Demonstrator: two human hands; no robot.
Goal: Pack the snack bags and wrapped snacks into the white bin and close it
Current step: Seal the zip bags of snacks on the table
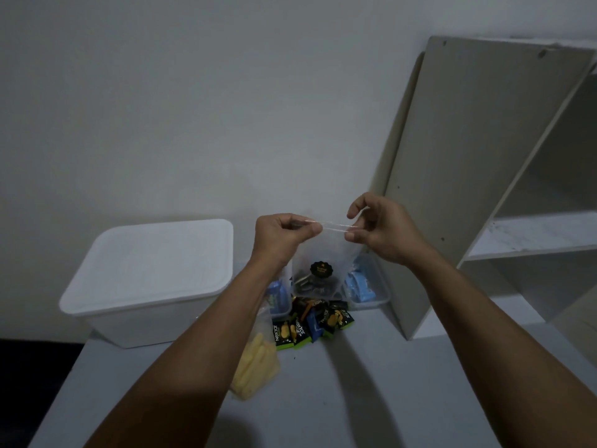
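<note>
I hold a clear zip bag (324,253) with a round black label and dark snacks up in front of me. My left hand (282,237) pinches the left end of its top strip, and my right hand (379,229) pinches the right end. Below the bag, several black-and-green wrapped snacks (310,323) lie in a heap on the grey table. A bag of yellow snack sticks (256,367) lies under my left forearm. The white bin (148,286) stands at the left with its lid on.
A clear tub (378,295) holding blue packets stands behind the held bag, partly hidden. A white shelf unit (484,176) leans at the right against the wall. The table's left edge (61,367) drops to a dark floor.
</note>
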